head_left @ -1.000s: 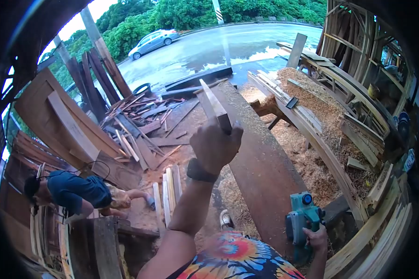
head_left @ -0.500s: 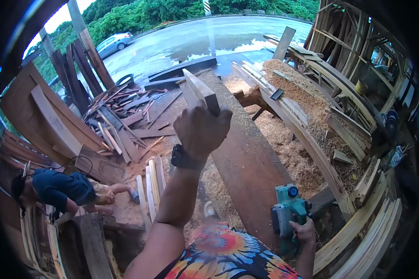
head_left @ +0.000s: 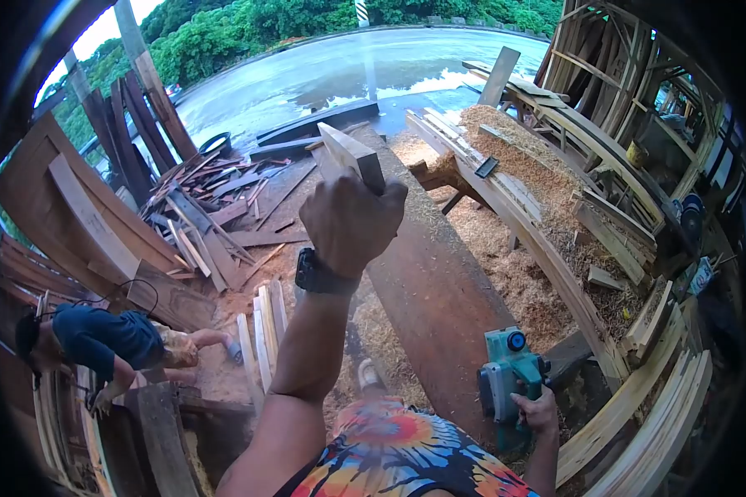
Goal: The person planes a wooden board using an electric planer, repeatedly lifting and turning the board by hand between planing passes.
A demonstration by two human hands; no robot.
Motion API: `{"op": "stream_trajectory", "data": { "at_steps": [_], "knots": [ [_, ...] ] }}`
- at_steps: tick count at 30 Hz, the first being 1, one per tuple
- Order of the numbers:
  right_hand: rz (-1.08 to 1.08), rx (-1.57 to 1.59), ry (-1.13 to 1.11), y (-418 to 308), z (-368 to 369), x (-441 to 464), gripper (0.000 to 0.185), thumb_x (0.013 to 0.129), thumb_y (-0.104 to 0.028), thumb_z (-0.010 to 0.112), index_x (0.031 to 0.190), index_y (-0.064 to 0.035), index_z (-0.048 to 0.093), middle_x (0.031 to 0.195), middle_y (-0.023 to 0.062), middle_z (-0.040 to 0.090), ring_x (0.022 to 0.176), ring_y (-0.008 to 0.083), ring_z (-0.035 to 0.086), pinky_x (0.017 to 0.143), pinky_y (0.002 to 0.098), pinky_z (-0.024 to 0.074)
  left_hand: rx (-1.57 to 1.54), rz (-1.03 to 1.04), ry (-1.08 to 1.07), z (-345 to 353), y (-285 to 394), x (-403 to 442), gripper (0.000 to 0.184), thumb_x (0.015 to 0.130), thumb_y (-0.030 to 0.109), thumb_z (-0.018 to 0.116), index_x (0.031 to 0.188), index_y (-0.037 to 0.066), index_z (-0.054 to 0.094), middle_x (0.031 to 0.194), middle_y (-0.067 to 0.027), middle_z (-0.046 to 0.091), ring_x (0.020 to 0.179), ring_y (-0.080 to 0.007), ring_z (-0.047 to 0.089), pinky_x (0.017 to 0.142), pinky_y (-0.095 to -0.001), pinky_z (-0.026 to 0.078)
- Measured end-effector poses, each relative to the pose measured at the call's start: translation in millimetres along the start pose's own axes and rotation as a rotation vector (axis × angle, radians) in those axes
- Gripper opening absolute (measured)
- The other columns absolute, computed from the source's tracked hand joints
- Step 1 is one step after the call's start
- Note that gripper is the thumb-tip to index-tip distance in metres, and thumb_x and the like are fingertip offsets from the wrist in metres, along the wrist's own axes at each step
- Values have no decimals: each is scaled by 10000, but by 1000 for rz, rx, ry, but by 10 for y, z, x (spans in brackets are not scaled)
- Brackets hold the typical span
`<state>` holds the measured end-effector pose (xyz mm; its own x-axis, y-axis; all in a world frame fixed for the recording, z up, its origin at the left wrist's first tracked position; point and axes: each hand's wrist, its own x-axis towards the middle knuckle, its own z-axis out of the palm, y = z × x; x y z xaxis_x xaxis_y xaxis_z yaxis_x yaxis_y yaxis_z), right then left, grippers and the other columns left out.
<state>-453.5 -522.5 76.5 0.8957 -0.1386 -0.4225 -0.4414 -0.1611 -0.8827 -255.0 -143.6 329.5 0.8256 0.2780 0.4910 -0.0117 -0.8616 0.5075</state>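
My left hand (head_left: 348, 222), with a dark watch on its wrist, is raised in front of me. It is closed around a short wooden board (head_left: 354, 156), whose far end points away over the workbench. At the lower right, my right hand (head_left: 538, 411) grips the handle of a teal electric planer (head_left: 504, 379). The planer is at the near right edge of the long brown bench top (head_left: 439, 319); whether its base touches the wood I cannot tell. Fingers of both hands are partly hidden.
A co-worker (head_left: 112, 340) bends over boards at the left. Scrap wood (head_left: 215, 195) is heaped beyond. Right of the bench, a long beam (head_left: 547, 248) carries a small black object (head_left: 486, 167) among shavings. Planks (head_left: 667, 431) are stacked at the near right.
The view has shifted slightly, and my left hand with the board sits a little further left. The co-worker's arm reaches lower. The passing car has moved left, almost out of sight. Both grips are unchanged.
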Motion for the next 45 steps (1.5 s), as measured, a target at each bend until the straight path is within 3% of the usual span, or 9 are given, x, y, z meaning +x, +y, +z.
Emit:
{"op": "stream_trajectory", "data": {
  "at_steps": [12,22,24,27,30,39,40,43,45],
  "knots": [
    [-15,-51,14,-13,1,-12,328,824,-106,797,1114,-29,665,713,-3,616,544,87,535,503,281,430,3,24,39,48,-41,-10,421,786,379,648,807,-36,716,752,-267,700,748,-434,712,775,-493,577],
    [-64,-37,13,82,-11,37,350,812,-99,796,1122,-18,657,647,10,601,458,105,534,430,280,423,-26,136,108,-54,-71,-76,320,798,336,631,668,52,703,542,-85,654,607,-335,699,670,-448,575],
    [-9,-2,-5,-9,0,6,352,808,-104,798,1119,-17,658,653,12,609,457,109,535,433,280,423,-8,136,129,-42,-83,-73,302,794,330,638,674,61,705,537,-84,650,605,-334,698,668,-448,573],
    [-22,-80,-5,-48,-19,-17,334,828,-115,798,1113,-7,661,799,23,660,637,98,568,579,282,472,-26,134,133,-42,-88,-75,283,791,324,648,682,69,708,536,-87,648,608,-340,697,670,-449,571],
    [-31,-37,-1,36,-17,27,360,803,-105,798,1121,-11,659,670,17,619,482,109,545,452,281,435,-32,118,123,-57,-80,-72,281,790,323,655,691,65,708,545,-92,652,616,-349,698,674,-453,570],
    [-130,-60,10,167,-53,44,333,836,-136,800,1114,-17,661,652,10,594,464,95,520,440,268,426,-40,104,-21,275,-278,-452,343,799,362,688,678,41,688,673,-167,682,645,-384,696,633,-480,563],
    [-154,-44,-18,69,-37,-20,392,874,-247,804,1146,-15,643,672,15,594,510,103,543,475,275,451,-113,59,-108,351,-299,-621,365,802,371,706,683,27,679,710,-188,682,646,-384,693,597,-477,555],
    [-59,-16,10,-54,-17,-126,466,907,-356,778,1179,-13,619,698,22,594,566,114,565,524,284,474,-158,14,-187,940,-501,-1363,335,790,340,762,926,46,677,743,-158,634,595,-390,639,569,-500,525],
    [-43,-6,-55,19,-71,-77,505,919,-406,757,1197,-13,605,709,24,587,586,119,562,543,289,475,-256,71,-184,1419,-687,-1852,482,764,255,785,1115,-13,592,923,-209,636,864,-425,649,686,-515,540]
  ]
}}
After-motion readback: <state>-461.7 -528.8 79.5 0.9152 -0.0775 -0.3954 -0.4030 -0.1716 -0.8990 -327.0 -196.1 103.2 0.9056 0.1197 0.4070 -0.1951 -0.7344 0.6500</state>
